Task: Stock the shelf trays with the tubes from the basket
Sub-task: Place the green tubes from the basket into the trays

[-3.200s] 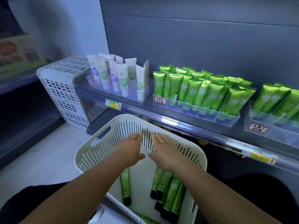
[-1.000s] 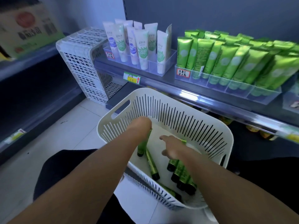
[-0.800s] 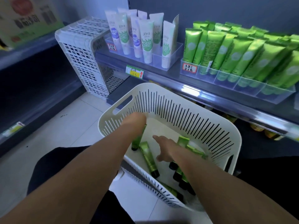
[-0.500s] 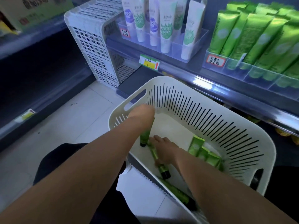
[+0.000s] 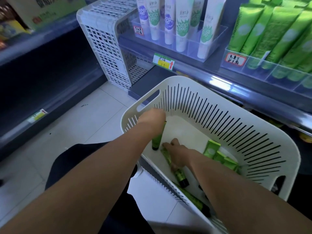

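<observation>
Far left: dark shelving, smooth-fronted, with a small yellow price tag (image 5: 38, 115) on its lower edge; pale tiled floor (image 5: 87, 122) beside it.

White plastic crate (image 5: 103, 48), set on end, rigid, its wall pierced by a grid of square holes, corners rounded.

Shelf (image 5: 211, 76), dark with a glossy front lip, carrying a green-and-yellow price label (image 5: 163, 62) with a red arrow.

Clear tray (image 5: 209, 48) on the shelf, hard transparent plastic, holding white tubes (image 5: 181, 24) upright on their caps, printed in green and purple.

My left hand (image 5: 152, 116), inside the basket by its slotted wall. The fingers curl down around one green tube (image 5: 157, 137), holding it near its flat crimped end; it hangs upright, dark round cap lowest, near the basket floor.

White basket (image 5: 253, 132), smooth moulded plastic, rounded rectangle, walls cut with narrow vertical slits, an oblong handle hole at its left end.

My right hand (image 5: 177, 152), low on the basket floor. The fingers lie over a second green tube (image 5: 179, 173), which rests flat beneath them; its black cap sticks out toward me. Whether they grip it I cannot tell. Fingertips sit just beside the cap of the hanging tube.

Loose green tubes (image 5: 217, 156), glossy and flat-ended, heaped in the basket to the right of my forearm; another lies along the near wall.

Second clear tray (image 5: 273, 73), hand-lettered red-bordered label, packed with leaning bright green tubes (image 5: 270, 31).
</observation>
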A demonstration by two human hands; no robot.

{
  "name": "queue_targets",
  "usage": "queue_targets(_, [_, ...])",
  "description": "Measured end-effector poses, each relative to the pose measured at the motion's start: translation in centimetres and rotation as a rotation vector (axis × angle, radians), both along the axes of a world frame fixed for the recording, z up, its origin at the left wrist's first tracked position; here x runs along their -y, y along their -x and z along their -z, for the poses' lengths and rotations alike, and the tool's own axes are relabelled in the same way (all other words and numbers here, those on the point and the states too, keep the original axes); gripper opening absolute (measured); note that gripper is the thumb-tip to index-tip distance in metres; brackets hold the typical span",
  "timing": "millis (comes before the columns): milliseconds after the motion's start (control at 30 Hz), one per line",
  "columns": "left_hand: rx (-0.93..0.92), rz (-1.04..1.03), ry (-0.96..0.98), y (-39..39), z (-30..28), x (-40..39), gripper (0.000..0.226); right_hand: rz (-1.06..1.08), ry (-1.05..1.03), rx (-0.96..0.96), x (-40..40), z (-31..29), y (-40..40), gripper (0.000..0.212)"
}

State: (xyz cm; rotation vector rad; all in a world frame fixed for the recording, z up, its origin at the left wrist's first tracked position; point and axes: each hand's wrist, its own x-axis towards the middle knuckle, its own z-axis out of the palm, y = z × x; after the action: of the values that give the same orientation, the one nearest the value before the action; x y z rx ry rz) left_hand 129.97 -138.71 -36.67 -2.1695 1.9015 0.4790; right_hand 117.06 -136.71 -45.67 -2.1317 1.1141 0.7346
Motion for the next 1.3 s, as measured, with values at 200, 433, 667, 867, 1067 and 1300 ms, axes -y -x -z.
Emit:
queue_targets(200, [-0.007, -0.01, -0.008, -0.2, -0.2, -0.3, 0.035, 0.232, 0.016, -0.042, 0.6, 0.2, 1.7, 0.093])
queue_targets(433, [-0.057, -0.035, -0.007, 0.2, 0.2, 0.2, 0.037, 0.531, 0.088, 0.063, 2.5, 0.6, 2.1, 0.093])
queue_targets(667, [-0.106, -0.048, -0.002, 0.3, -0.2, 0.3, 0.033, 0.533, 0.139, 0.234, 3.2, -0.1, 1.9, 0.072])
queue_targets(867, [-0.113, 0.015, 0.073, 1.5, -2.9, 0.1, 0.031, 0.543, 0.318, 0.433, 3.9, -4.9, 2.5, 0.027])
queue_targets(1067, [-0.17, 0.088, 0.218, 4.4, -8.5, -0.1, 0.031, 0.489, 0.577, 0.629, 4.1, -12.4, 6.3, 0.01])
queue_targets(1300, [-0.301, 0.204, 0.48, 11.0, -15.6, -0.9, 0.023, 0.625, 0.818, 0.739, 3.2, -21.0, 13.9, 0.013])
